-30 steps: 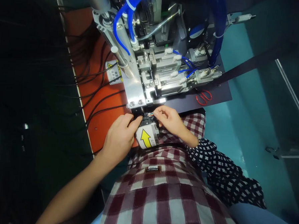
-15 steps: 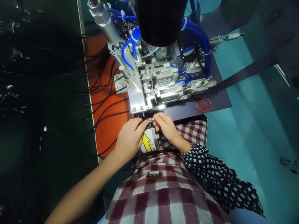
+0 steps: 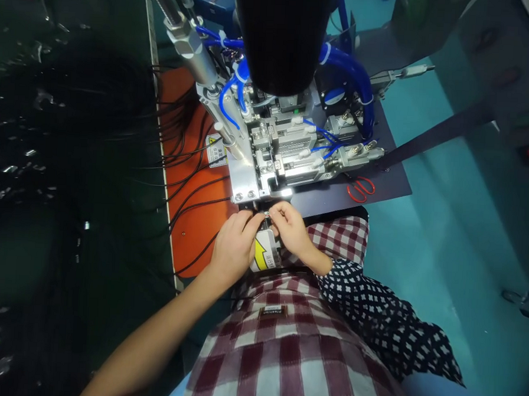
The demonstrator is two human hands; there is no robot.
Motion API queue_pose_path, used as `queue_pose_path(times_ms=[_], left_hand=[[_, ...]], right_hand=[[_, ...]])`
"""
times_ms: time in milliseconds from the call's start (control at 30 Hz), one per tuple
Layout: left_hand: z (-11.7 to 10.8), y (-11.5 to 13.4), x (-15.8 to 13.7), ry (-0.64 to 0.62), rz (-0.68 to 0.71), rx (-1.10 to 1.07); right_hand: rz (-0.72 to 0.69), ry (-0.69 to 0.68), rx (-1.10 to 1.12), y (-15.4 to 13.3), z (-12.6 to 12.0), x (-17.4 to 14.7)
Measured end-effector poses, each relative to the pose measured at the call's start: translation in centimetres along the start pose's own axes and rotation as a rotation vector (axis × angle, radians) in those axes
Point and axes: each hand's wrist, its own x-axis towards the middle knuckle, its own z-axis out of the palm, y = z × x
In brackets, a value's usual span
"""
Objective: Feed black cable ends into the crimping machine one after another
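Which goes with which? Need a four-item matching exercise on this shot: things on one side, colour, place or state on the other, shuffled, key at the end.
Things
1. Left hand
2. Arrow
3. Right hand
4. Looped handles

Colour, place or state
A. Red, over the dark plate
B. Wrist meets a patterned sleeve
C. Forearm bare
D. Yellow, on a white label

Pairs: 1-C, 2-D, 3-B, 4-A

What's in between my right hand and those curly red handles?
In the head view, a stretch of dark board lies between your right hand and the red handles.
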Motion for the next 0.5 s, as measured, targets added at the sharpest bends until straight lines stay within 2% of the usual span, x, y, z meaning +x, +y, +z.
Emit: queue_pose_path(times_ms=[167,367,500], left_hand=[[-0.11,-0.01,-0.29,0.053,-0.051,-0.112],[0.12,0.63,0.07,0.006,-0.081,-0.006],[-0.50,0.53,-0.79,0.023,-0.155,-0.153]], right_hand=[[0.005,0.027,0.067,0.38,-0.39,0.31],[-0.086,0.019,-0.040,0.69,-0.15,0.07],[-0.100,0.012,0.018,0.64,0.00,0.21]])
